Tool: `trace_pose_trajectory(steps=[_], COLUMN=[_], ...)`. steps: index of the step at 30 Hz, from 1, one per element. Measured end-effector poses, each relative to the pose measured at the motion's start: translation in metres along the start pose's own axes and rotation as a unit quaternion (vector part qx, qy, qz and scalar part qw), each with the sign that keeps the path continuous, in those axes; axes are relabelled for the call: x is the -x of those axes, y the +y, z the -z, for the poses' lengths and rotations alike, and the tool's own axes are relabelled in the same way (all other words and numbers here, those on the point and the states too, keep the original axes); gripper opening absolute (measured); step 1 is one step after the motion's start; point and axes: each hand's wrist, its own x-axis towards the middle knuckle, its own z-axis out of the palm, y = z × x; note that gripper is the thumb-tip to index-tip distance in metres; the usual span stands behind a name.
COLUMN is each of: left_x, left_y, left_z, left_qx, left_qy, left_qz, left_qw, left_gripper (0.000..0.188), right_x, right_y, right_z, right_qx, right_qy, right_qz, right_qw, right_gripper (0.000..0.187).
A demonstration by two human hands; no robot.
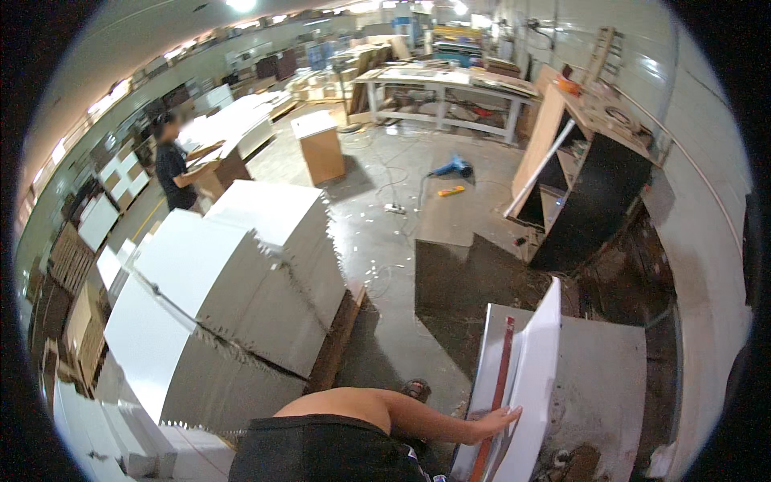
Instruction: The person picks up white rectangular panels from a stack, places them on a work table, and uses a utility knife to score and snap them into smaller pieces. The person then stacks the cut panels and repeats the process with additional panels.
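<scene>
My left hand reaches across from the lower edge. Its fingers are stretched out and lie against a long white panel that stands tilted on edge, and they are not seen wrapped around it. Beside the panel, under my wrist, runs a narrow red-brown strip along a white surface. On the other side of the panel is a broad, pale, stained board. My right hand is not in view.
Tall stacks of white boards on a wooden pallet stand to my left. Ahead, a blue power tool and a yellow-orange tool lie on the floor near a dark open cabinet. A co-worker stands at far left.
</scene>
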Motion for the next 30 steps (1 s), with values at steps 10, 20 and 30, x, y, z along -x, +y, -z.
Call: trace_pose_trajectory(steps=[10,20,30], left_x=[-0.006,0.187,0.368], left_y=[0.048,0.17,0.171], left_z=[0.042,0.178,0.305], left_qx=[0.188,0.194,0.245], left_qy=[-0.165,0.064,0.174], left_qz=[0.023,-0.273,-0.505], left_qw=[0.968,0.94,0.809], left_gripper=[0.155,0.133,0.067], right_x=[0.023,0.097,0.185], right_y=[-0.008,0.036,0.065], right_z=[-0.134,-0.323,-0.472], right_qx=[0.041,0.081,0.106], right_qy=[-0.168,-0.344,-0.489], right_qz=[-0.037,-0.109,-0.163], right_qw=[0.984,0.929,0.85], right_gripper=[0.056,0.054,0.053])
